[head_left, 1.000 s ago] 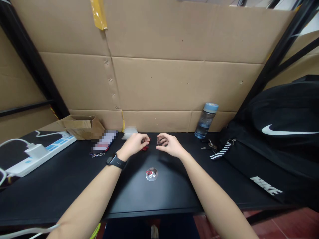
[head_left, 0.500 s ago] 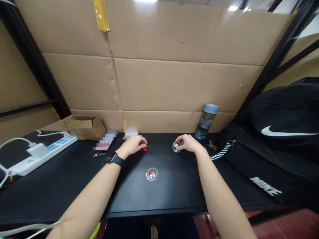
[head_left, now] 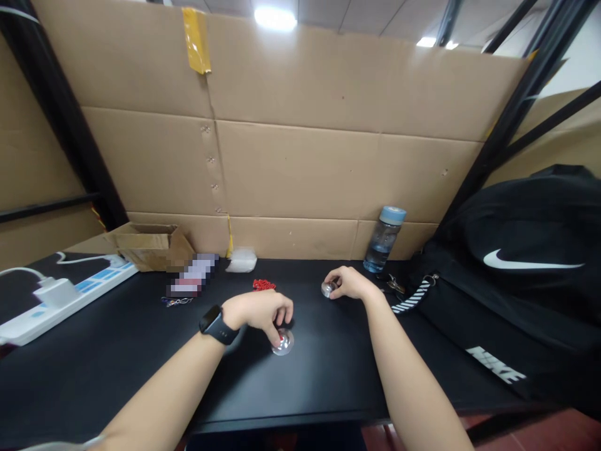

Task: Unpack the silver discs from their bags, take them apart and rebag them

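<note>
1. Holds the left hand [head_left: 260, 311] low over the black table [head_left: 117, 357], near the front middle, palm down, with a black watch [head_left: 215, 324] on the wrist.
2. Bunches the left fingers together and bends them down, with the tips touching the far rim of a clear round dish [head_left: 284, 346]. Cannot tell whether they grip it or only touch it.
3. Leaves the dish flat on the table, just right of the left hand. Shows a small red bit inside it under the fingertips, too small to name.
4. Rests the right hand [head_left: 350, 285] on the table farther back and to the right, well apart from the left hand.
5. Curls the right fingers inward and pinches a small silver cap [head_left: 327, 289] between thumb and fingertips, with the cap down on the table.
6. Keeps a heap of red beads [head_left: 263, 285] behind the left hand, apart from both hands.
7. Has a white pouch [head_left: 241, 260] against the cardboard wall [head_left: 328, 169] at the back, with an open box [head_left: 145, 241] to its left.
8. Has a white power strip [head_left: 61, 297] with a plugged charger along the left edge.
9. Stands a bottle [head_left: 385, 239] upright at the wall behind the right hand, with keys [head_left: 397, 287] and a striped strap [head_left: 413, 297] just beside the wrist.
10. Fills the right end of the table with a black bag [head_left: 516, 269].
</note>
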Demonstrator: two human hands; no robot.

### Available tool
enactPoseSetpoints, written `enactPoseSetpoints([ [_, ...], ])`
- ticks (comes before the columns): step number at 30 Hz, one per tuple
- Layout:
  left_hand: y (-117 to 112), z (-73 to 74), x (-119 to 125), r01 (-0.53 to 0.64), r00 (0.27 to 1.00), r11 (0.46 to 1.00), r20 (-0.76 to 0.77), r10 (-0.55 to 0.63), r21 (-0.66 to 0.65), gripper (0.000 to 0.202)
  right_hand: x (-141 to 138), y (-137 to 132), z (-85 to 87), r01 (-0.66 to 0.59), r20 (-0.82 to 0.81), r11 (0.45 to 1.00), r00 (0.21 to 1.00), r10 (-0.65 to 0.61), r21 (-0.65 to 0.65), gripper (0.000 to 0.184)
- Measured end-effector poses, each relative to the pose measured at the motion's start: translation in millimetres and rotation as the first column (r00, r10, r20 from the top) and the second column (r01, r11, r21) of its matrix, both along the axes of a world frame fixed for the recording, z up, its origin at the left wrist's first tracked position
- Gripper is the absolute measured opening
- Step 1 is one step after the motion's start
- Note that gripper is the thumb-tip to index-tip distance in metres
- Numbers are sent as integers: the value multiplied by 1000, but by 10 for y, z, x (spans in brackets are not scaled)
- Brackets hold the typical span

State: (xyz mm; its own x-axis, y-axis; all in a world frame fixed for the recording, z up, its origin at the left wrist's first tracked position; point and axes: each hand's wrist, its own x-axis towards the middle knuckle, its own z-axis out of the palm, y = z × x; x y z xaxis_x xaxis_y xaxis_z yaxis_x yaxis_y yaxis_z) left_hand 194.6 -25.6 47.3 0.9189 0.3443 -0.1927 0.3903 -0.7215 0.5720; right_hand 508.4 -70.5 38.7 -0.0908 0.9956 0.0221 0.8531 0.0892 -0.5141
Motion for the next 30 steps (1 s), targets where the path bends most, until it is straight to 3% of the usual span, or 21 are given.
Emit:
enactPoseSetpoints([
  [3,-26,-18,23,23,999,999,23,-23,25,22,-78,-16,16,1,61,1000,998,-1,15,42],
  [6,-23,0,27,46,995,996,87,-53,81,10,-244,-36,56,-22,88,989,996,9,144,48],
  [8,-13,19,30,20,988,989,150,-43,148,9,-407,-52,79,-125,8,983,992,125,132,50],
  [10,5,34,34,-44,972,974,234,-10,222,9,-593,-71,90,-291,-135,956,947,292,25,56],
  [12,30,44,38,-121,947,955,320,30,270,12,-775,-95,85,-356,-254,934,904,345,2,65],
  [15,67,48,43,-235,902,922,422,88,309,15,-982,-123,52,-289,-257,950,915,309,114,51],
  [18,87,46,51,-287,877,897,469,106,335,15,-1063,-116,-10,-281,-351,952,885,305,119,38],
  [24,71,13,120,-316,826,879,559,70,356,16,-1017,-29,-127,-245,-426,964,865,267,107,25],
  [30,44,-10,162,-287,817,867,577,0,407,16,-1000,-73,-44,-303,-461,948,830,313,99,24],
])
